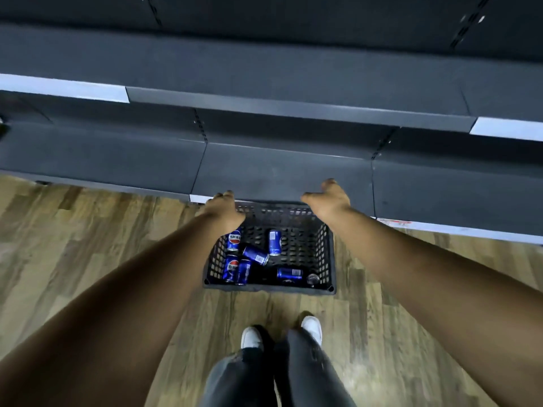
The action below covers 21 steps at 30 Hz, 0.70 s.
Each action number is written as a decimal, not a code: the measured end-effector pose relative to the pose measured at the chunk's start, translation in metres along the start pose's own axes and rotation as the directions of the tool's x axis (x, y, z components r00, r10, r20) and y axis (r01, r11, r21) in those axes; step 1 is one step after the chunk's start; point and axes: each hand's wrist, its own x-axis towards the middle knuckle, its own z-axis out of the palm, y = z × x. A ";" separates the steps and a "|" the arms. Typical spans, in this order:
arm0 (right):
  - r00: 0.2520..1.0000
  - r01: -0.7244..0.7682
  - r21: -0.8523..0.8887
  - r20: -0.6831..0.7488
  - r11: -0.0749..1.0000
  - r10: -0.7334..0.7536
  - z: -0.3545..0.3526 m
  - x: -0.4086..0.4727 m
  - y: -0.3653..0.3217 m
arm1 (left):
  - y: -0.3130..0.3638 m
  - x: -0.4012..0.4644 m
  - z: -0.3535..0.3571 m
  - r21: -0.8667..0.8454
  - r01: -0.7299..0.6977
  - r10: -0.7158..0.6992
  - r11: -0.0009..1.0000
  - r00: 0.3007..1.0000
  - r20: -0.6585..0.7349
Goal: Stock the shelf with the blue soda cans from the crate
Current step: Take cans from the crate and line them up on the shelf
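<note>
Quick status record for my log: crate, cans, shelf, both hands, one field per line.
crate: black perforated crate on the wood floor, against the bottom shelf
cans: six blue soda cans lying loose inside, plus one seen end-on at the near right corner
shelf: dark shelf, no cans on it
left hand: left hand above the crate's far left corner, holding nothing
right hand: right hand above the far right rim, holding nothing

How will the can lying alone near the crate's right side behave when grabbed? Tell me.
The can lies on its side, so a nudge would probably roll it. It looks smooth, perhaps slippery. It looks undented; I cannot tell if it is full. Nothing crowds it in the crate.
</note>
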 end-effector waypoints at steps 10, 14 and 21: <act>0.997 -0.070 -0.012 -0.040 0.997 0.069 0.082 0.059 0.090 | -0.038 0.052 0.106 0.209 0.015 -0.030 0.978 0.997 0.066; 0.998 -0.024 0.082 -0.054 0.996 0.028 0.126 0.105 0.132 | -0.049 0.098 0.161 0.276 -0.032 0.024 0.961 0.999 0.034; 0.993 0.055 0.017 -0.104 0.998 -0.053 0.209 0.205 0.220 | -0.068 0.199 0.283 0.296 -0.063 0.020 0.953 0.989 0.146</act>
